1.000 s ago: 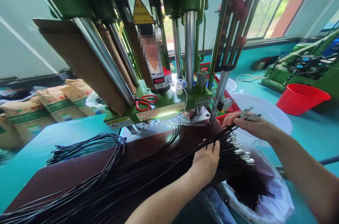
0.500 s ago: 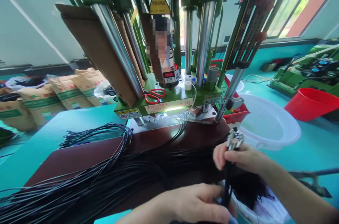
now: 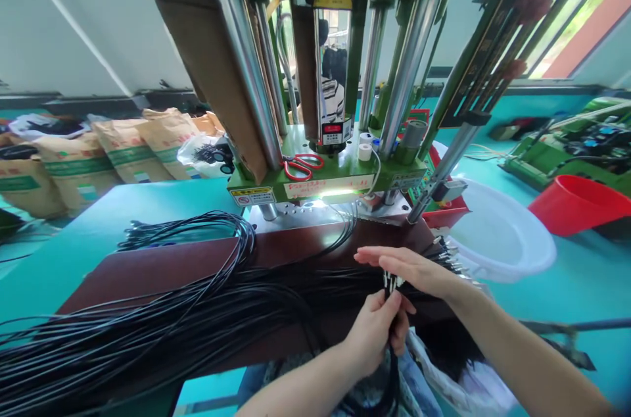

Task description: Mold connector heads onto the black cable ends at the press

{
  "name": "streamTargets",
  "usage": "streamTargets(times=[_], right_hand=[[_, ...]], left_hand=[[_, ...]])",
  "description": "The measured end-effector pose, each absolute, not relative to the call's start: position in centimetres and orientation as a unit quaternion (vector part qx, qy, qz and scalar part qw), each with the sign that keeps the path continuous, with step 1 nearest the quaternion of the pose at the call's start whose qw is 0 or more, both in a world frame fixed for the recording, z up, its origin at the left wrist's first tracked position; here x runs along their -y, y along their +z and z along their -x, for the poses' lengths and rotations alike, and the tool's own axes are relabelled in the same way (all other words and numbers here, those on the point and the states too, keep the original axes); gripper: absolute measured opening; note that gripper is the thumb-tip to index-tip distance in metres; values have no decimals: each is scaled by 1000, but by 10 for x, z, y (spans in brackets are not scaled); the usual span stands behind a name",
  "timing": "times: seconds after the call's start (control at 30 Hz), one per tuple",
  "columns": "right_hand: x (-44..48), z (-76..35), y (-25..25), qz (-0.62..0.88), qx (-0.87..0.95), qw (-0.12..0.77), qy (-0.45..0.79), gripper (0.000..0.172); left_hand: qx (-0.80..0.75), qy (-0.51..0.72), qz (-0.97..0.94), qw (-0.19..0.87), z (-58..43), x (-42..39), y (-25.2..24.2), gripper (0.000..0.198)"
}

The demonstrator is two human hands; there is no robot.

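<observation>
My left hand (image 3: 379, 331) is closed around a bundle of black cables (image 3: 393, 364), just below its metal-tipped ends (image 3: 390, 280). The bundle stands upright in the grip and its lower part hangs over my lap. My right hand (image 3: 411, 269) is flat and open, palm down, over the top of the metal tips; whether the palm presses on them I cannot tell. Under and behind my hands, a long spread of black cables (image 3: 236, 318) lies across the dark red-brown tabletop (image 3: 162, 266). More metal cable ends (image 3: 451, 256) stick out to the right of my right hand.
Ahead stands a green press (image 3: 355, 173) with steel columns and red-handled scissors (image 3: 302, 167) on its bed. A white basin (image 3: 532, 252) and a red bucket (image 3: 576, 203) are at right. Paper sacks (image 3: 79, 167) line the left wall. An open white bag (image 3: 434, 377) sits by my lap.
My right hand has let go of the cable ends and flattened over them. My left hand has risen with the bundle, gripping below the tips. The view has shifted slightly.
</observation>
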State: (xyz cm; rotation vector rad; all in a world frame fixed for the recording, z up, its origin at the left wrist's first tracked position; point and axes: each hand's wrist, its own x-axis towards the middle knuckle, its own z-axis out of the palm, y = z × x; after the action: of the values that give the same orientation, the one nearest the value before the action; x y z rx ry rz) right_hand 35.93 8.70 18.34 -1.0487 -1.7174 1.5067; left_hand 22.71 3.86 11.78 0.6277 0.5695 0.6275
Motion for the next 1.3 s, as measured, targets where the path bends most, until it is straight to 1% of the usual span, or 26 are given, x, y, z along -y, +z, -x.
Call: streamTargets(times=[0.1,0.17,0.3,0.37,0.43,0.47,0.5,0.57,0.63,0.67,0.7,0.77,0.83,0.97,1.0,1.07,1.1,1.17,1.2,1.23,1.3], right_hand=[[-89,-361,193,381,720,170,554,47],[-90,-360,195,353,751,116,546,53],[-94,-357,196,311,821,101,468,53],[-97,-356,194,297,828,98,466,55],[-104,-358,188,313,815,109,476,55],[-109,-360,183,345,807,122,464,53],[-115,-362,177,401,803,131,420,48],[-130,-368,163,535,793,129,261,40],[-145,-373,148,619,772,96,107,37],[-151,-375,142,637,764,79,66,38],[-155,-376,136,646,759,68,51,38],[-160,-377,131,653,754,51,46,34],[-157,-376,132,656,752,31,58,27],[-131,-381,151,653,743,11,145,12],[-120,-384,155,653,739,10,164,12],[-93,-388,159,665,706,31,241,24],[-79,-389,158,673,670,64,306,33],[-52,-387,149,663,560,181,462,48],[-40,-385,143,639,497,254,529,51],[-31,-381,136,609,442,325,573,51],[-20,-374,123,561,373,437,596,51]], left_hand=[[-256,305,-314,862,-228,-44,117,47],[-243,306,-312,866,-229,-46,120,52],[-245,320,-298,865,-235,-47,126,56],[-258,329,-277,865,-237,-49,128,54],[-269,338,-256,865,-235,-55,127,52],[-277,346,-251,861,-233,-60,127,51],[-288,356,-251,853,-230,-65,127,51],[-318,378,-265,828,-221,-74,126,50],[-346,384,-286,807,-213,-80,127,50],[-355,382,-296,801,-209,-81,127,51],[-362,380,-304,795,-207,-81,128,51],[-376,382,-317,783,-204,-79,128,51],[-393,388,-330,766,-203,-76,127,49],[-421,386,-365,735,-200,-71,120,40],[-426,385,-383,724,-199,-70,118,37],[-437,383,-433,689,-200,-69,113,31],[-440,382,-463,668,-201,-68,111,28],[-435,376,-524,628,-207,-67,107,22],[-430,369,-553,611,-210,-66,106,20],[-422,360,-580,597,-215,-65,106,19],[-408,340,-621,577,-223,-63,106,18]])
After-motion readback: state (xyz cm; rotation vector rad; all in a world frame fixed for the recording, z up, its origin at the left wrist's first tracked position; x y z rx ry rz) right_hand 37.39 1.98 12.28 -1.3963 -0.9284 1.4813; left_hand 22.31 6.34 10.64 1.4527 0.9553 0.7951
